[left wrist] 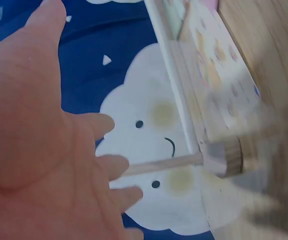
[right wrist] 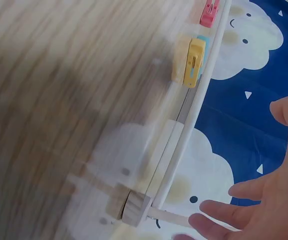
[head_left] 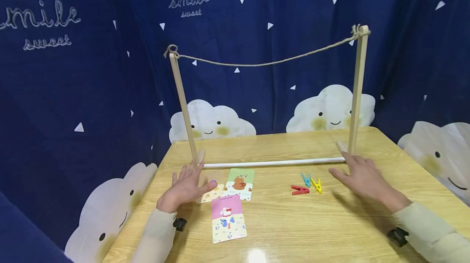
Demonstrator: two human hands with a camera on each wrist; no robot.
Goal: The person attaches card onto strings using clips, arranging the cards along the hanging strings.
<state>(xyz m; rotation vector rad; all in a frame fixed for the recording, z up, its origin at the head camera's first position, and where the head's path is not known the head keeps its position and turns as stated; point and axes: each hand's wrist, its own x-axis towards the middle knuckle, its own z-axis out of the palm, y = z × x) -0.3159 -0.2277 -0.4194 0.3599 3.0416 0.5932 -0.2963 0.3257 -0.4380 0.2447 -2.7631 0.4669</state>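
Observation:
My left hand (head_left: 185,187) is spread beside the foot of the left wooden post (head_left: 184,110); whether it touches the post cannot be told. Its thumb partly covers an orange-patterned card (head_left: 216,194). A green bear card (head_left: 239,183) and a pink-and-yellow card (head_left: 229,219) lie close by. Over on the right, my right hand (head_left: 363,179) reaches with extended fingers near the base of the right post (head_left: 358,91). Left of it lie a red clothespin (head_left: 300,190), a blue clothespin (head_left: 306,180) and a yellow clothespin (head_left: 316,186). Neither hand holds anything.
Twine (head_left: 253,65) sags between the post tops, knotted at both ends. A white rod (head_left: 271,163) joins the posts low down, just above the wooden table (head_left: 279,230). Behind hangs a dark blue curtain (head_left: 227,22) with clouds.

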